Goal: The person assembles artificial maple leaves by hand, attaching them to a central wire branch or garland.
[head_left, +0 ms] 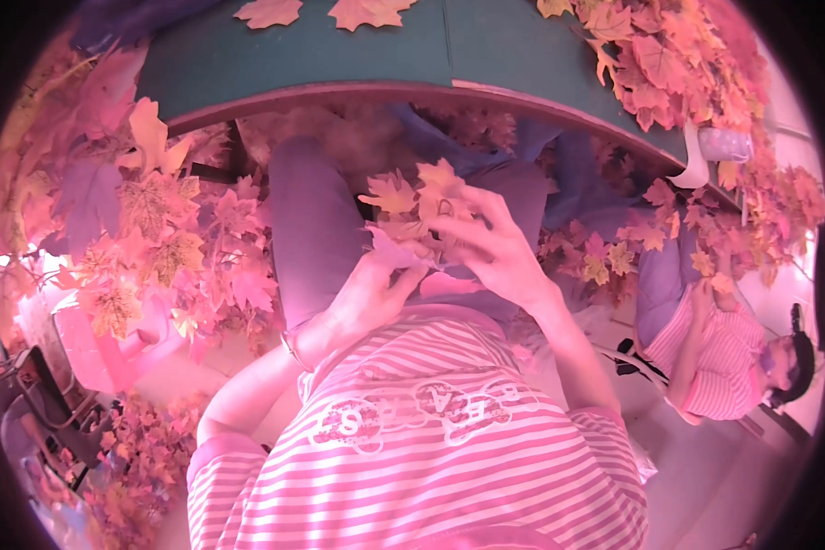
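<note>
A bunch of leaves (411,207) was above the person's lap, just outside the near edge of the green table (367,60), around the middle of that edge. The left hand (380,286) had thumb and fingers closed on the lower part of the bunch. The right hand (502,243) was half open, its fingers bent around the other side; whether they pinched something, I could not tell. The bunch seemed very light, soft and thin, not slippery, but easy to crease or tear at the leaf tips. The better hold was probably low, where the stems should meet, although this place was hidden.
</note>
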{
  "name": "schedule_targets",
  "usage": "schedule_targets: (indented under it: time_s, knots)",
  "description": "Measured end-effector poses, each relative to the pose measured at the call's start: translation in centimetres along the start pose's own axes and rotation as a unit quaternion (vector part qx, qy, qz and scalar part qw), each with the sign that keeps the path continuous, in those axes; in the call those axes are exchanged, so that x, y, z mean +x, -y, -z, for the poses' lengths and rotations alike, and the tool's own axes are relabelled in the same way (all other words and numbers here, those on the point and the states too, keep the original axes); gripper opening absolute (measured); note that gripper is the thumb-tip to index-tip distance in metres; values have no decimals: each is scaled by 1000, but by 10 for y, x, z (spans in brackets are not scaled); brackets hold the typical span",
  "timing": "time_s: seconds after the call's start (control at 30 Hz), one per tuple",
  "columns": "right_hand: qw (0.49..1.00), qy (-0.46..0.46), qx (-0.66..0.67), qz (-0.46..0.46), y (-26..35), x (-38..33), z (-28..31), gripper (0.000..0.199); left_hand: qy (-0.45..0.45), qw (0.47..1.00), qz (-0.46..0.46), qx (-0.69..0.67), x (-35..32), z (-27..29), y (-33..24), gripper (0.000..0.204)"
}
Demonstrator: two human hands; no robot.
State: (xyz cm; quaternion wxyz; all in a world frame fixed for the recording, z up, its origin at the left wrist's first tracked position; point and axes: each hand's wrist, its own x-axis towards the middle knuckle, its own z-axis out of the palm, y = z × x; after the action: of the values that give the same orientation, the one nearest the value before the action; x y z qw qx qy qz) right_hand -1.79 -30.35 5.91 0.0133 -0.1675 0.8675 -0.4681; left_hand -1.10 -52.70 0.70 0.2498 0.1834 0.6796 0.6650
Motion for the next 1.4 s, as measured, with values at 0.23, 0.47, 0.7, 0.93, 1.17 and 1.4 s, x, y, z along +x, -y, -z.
schedule_targets:
  time_s: [0.23, 0.47, 0.7, 0.93, 1.17, 1.4]
  knots:
    - [974, 1, -58, 217, -25, 13, 15, 20, 56, 995, -5, 82, 13, 15, -30, 23]
    - [988, -146, 52, -14, 19, -1, 22, 17, 57, 996, -31, 66, 20, 17, -66, 25]
    - [971, -222, 59, -72, 20, -6, 20, 15, -31, 976, -106, 187, 15, -9, -58, 18]
    - [983, -161, -5, -93, 32, 0, 25, 15, -69, 981, -76, 167, 11, -26, -67, 7]
    - [990, -47, -120, 59, 10, 28, 6, 14, -92, 994, 50, 26, 7, -42, -67, 10]
    - [994, -48, -84, 54, -6, 33, 2, 16, -125, 982, 110, -83, 6, -34, -56, 15]
